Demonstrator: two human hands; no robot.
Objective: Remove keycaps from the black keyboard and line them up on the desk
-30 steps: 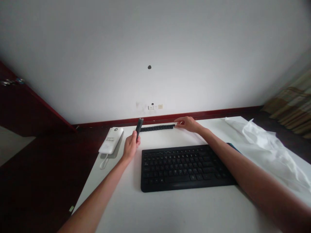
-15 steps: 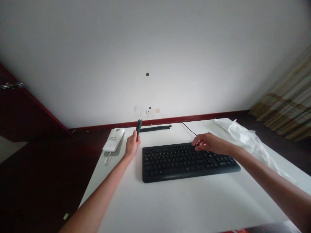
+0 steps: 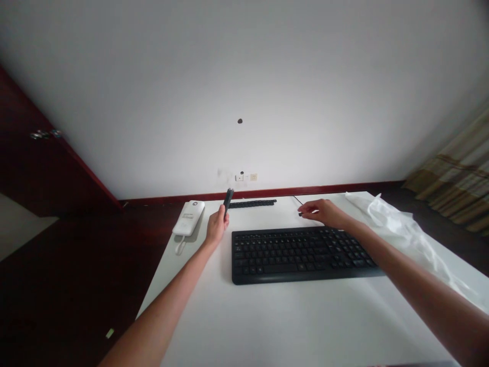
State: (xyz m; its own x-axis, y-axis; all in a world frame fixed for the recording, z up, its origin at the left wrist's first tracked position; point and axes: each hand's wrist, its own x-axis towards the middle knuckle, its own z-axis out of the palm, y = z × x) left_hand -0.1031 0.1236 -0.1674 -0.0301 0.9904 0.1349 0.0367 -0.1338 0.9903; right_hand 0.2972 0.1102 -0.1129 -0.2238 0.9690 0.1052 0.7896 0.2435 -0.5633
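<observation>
My left hand (image 3: 217, 225) is closed round a slim dark stick-shaped tool (image 3: 228, 200), held upright with a shiny tip at its top; its exact kind cannot be made out. Above the far edge of the keyboard, my right hand (image 3: 325, 213) pinches a small black keycap (image 3: 300, 214) between thumb and fingers. The black keyboard (image 3: 282, 257) lies flat on the white table, its right end partly covered by my right forearm. Lined up near the table's far edge are several black keycaps (image 3: 254, 203), just beyond the tool.
A white power bank (image 3: 189, 218) with a short looped cable lies at the table's left edge. Crumpled white plastic wrap (image 3: 401, 224) runs along the right side. A thin black cable (image 3: 298, 200) crosses the far edge. Behind stands a wall with sockets (image 3: 246, 177).
My right hand has lifted off the keyboard's keys and moved toward the far edge with the keycap. My left hand still holds the tool. The whole view has shifted slightly.
</observation>
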